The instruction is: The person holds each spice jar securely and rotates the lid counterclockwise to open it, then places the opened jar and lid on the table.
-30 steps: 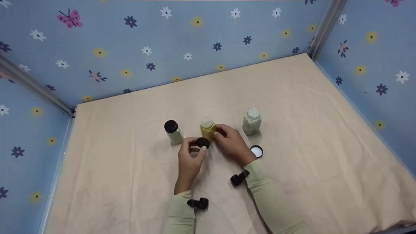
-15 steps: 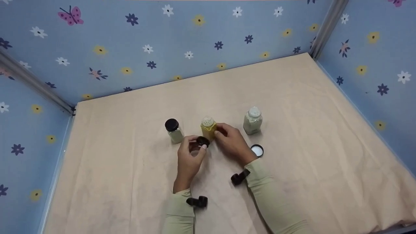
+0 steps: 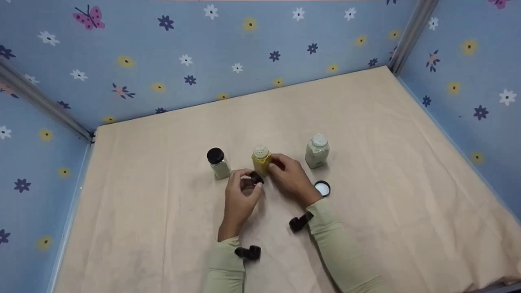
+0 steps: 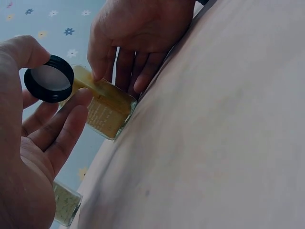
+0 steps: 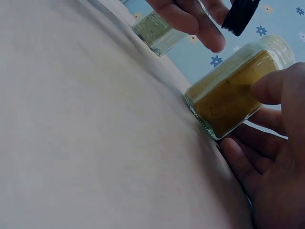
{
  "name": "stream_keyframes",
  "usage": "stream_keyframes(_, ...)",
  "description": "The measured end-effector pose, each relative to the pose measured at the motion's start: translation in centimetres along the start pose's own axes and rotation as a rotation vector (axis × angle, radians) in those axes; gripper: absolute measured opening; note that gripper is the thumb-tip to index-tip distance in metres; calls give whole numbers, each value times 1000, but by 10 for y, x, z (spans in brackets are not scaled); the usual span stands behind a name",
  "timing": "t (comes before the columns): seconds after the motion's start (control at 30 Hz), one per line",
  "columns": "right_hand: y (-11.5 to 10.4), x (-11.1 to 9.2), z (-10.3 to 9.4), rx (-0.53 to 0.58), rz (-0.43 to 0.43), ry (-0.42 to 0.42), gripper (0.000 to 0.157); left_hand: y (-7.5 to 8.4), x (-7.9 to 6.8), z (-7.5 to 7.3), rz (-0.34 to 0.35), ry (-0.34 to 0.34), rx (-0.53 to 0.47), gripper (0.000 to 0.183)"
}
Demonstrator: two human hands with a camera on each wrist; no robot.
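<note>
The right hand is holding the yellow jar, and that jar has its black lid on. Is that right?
Not quite: the yellow jar has no black lid on. The head view shows its pale, holed top uncovered, while the left hand holds a black lid. The right hand is holding the jar.

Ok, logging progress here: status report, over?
Left hand pinching black cap. Right hand gripping yellow jar, upright, uncapped. No obstruction visible between them.

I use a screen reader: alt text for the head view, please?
A person's left hand holds a black cap near a yellow jar that the right hand grips on a beige cloth. A black-capped jar stands left; an uncapped pale jar stands right, behind an upturned cap.
</note>
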State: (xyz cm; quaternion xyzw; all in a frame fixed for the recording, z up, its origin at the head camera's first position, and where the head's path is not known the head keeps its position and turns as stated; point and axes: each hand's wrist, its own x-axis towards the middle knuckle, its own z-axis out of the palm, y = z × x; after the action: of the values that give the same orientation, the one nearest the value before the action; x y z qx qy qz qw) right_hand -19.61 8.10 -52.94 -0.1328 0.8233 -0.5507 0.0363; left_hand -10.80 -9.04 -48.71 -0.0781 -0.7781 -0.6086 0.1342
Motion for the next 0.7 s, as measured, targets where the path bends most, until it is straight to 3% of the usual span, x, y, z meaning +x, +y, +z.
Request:
stream_keyframes(0.4, 1, 0, 3, -7, 9, 12, 33, 2, 0, 0, 21, -26, 17, 35)
stream_keyframes(0.63, -1, 1, 2, -29, 19, 14, 34, -39, 3, 4, 41, -33, 117, 37)
stream_keyframes(0.7, -1, 2, 1, -31, 22, 13, 34, -39, 4, 4, 53, -15, 134, 38)
